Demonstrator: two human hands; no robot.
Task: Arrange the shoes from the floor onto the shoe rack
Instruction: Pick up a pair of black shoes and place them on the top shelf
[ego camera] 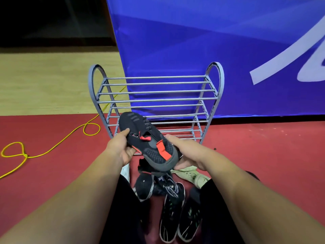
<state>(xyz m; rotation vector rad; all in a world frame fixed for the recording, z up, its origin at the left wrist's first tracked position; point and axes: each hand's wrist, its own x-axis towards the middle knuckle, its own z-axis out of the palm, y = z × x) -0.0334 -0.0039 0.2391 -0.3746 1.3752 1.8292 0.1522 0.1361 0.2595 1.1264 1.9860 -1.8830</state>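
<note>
A black knit sneaker with red pull tabs and a dark grey rubber sole point(149, 141) is held up in the air in front of a grey metal shoe rack with horizontal tube shelves and arched side frames point(156, 92). The sneaker lies at a slant, its toe pointing up and away toward the rack's lower shelves and its heel nearer the person. Black laces run down its upper, and one red tab sits at the tongue while another sits at the heel.

The left hand point(121, 148) has its grip closed on the sneaker's left side near the tongue, thumb on top. The right hand point(186, 154) has its grip closed around the heel end, fingers curled beneath the sole.

The rack's shelves carry no shoes. Below the held sneaker, on the red floor point(263, 155) between the person's knees, lie more shoes: a pair of black sneakers with white soles and green marks point(179, 219), a black shoe with white lettering point(168, 187), and what seems to be a pale cream shoe point(191, 175), partly hidden by the right wrist.
</note>
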